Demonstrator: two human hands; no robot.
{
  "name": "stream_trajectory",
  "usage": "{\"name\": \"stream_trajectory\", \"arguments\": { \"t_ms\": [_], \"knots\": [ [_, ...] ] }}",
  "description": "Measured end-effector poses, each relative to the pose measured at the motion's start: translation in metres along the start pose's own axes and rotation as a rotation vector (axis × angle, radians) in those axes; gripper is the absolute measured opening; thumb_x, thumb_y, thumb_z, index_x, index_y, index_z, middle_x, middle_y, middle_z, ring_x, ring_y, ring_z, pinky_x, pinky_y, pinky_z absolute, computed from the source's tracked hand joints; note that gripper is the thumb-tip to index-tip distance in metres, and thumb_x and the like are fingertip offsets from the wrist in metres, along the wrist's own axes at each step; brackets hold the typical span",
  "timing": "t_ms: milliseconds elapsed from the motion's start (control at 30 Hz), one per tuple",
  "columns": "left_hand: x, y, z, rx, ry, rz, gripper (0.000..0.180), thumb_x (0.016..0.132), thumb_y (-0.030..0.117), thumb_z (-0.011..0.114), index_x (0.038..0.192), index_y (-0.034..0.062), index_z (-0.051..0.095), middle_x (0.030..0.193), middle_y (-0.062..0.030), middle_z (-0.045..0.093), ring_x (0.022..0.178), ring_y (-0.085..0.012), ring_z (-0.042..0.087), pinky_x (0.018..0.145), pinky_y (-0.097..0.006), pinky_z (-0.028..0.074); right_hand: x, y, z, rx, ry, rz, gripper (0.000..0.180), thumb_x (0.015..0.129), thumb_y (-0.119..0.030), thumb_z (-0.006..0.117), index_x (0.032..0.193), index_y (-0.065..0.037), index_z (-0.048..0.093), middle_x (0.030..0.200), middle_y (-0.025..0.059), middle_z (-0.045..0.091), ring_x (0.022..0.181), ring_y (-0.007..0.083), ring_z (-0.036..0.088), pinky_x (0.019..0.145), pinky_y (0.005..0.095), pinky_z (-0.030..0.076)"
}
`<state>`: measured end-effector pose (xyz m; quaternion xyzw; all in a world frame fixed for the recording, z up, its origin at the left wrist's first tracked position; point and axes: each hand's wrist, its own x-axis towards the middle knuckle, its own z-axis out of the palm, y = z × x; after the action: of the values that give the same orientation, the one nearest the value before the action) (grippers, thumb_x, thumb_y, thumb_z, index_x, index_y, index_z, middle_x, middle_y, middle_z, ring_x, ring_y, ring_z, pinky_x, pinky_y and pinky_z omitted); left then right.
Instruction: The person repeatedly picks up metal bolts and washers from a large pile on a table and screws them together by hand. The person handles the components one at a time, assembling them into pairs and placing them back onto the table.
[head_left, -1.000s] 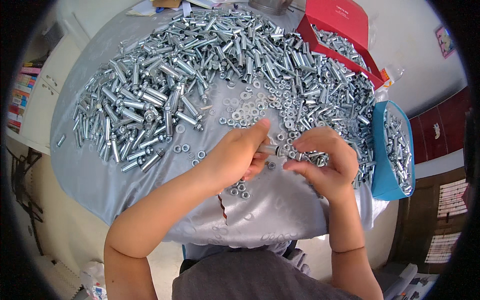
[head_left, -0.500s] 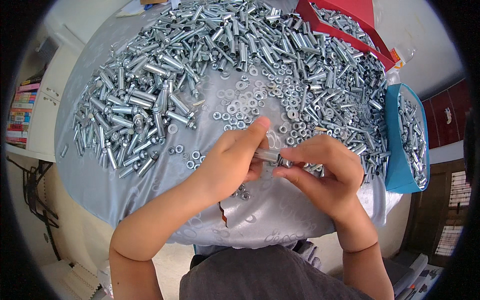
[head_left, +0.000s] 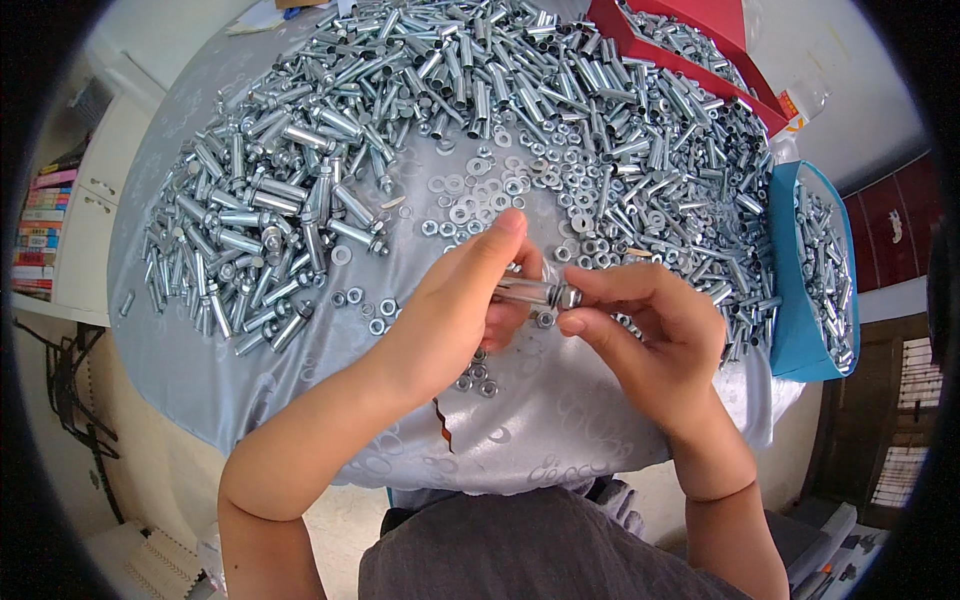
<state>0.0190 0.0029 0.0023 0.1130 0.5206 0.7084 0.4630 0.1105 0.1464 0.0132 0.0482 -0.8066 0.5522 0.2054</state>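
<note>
My left hand [head_left: 470,300] is closed around the shiny metal sleeve of an expansion bolt [head_left: 530,291], which lies nearly level above the table with its nut end to the right. Around the nut [head_left: 570,297] at that end are the thumb and forefinger of my right hand [head_left: 650,335], curved in a loose pinch. The sleeve's left end is hidden inside my left hand. Just under the bolt lies a loose nut [head_left: 545,319], and several more nuts [head_left: 478,380] sit below my left wrist.
Assembled bolts [head_left: 270,215] are heaped at the left, with sleeves [head_left: 470,70] piled across the back. Washers and nuts [head_left: 490,195] lie scattered in the middle. A red box [head_left: 690,65] and a blue container [head_left: 788,270], both holding metal parts, are at the right. The tablecloth [head_left: 540,430] is grey.
The right thumb and forefinger have spread slightly at the nut, so more of it shows. My left hand and the bolt have shifted a little up and left.
</note>
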Motion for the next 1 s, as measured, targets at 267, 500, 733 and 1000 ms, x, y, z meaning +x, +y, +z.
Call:
{"name": "stream_trajectory", "arguments": {
  "t_ms": [267, 500, 733, 1000],
  "knots": [
    [-0.006, -0.003, 0.007, 0.056, -0.092, 0.042, 0.052, 0.089, 0.054, 0.031, 0.092, 0.0049, 0.047, 0.06, 0.0048, 0.033, 0.054, -0.0041, 0.028, 0.05, -0.019, 0.024, -0.003, -0.007, -0.005, 0.237, 0.031, 0.209, 0.021, 0.075, -0.001, 0.065, 0.092, 0.005, 0.056, 0.083, 0.0082, 0.06, 0.077, 0.0118, 0.06, 0.068, 0.0213, 0.049],
    [-0.007, -0.006, 0.007, 0.284, -0.081, 0.235, 0.037, 0.091, 0.035, 0.044, 0.074, 0.0029, 0.051, 0.065, 0.0051, 0.04, 0.062, -0.003, 0.035, 0.055, -0.02, 0.03, 0.0, 0.001, -0.007, 0.039, -0.007, 0.198, 0.015, 0.08, -0.01, 0.063, 0.077, 0.002, 0.053, 0.067, 0.0034, 0.055, 0.059, 0.006, 0.051, 0.052, 0.0198, 0.041],
    [-0.008, -0.006, 0.005, 0.265, 0.019, 0.115, 0.036, 0.091, 0.035, 0.044, 0.074, 0.0036, 0.051, 0.065, 0.005, 0.041, 0.061, -0.0028, 0.034, 0.054, -0.02, 0.029, 0.005, 0.0, -0.011, 0.078, -0.032, 0.139, 0.019, 0.075, -0.014, 0.067, 0.082, 0.0, 0.056, 0.069, 0.005, 0.055, 0.058, 0.0085, 0.05, 0.048, 0.0209, 0.039],
    [-0.01, -0.002, 0.002, 0.359, 0.036, 0.156, 0.038, 0.09, 0.028, 0.044, 0.062, 0.0019, 0.047, 0.058, 0.0044, 0.039, 0.057, -0.0027, 0.033, 0.049, -0.023, 0.027, 0.005, -0.001, -0.021, -0.171, -0.269, 0.108, 0.032, 0.067, -0.018, 0.074, 0.09, -0.002, 0.058, 0.075, 0.0054, 0.059, 0.062, 0.0112, 0.056, 0.049, 0.0221, 0.043]
  ]
}}
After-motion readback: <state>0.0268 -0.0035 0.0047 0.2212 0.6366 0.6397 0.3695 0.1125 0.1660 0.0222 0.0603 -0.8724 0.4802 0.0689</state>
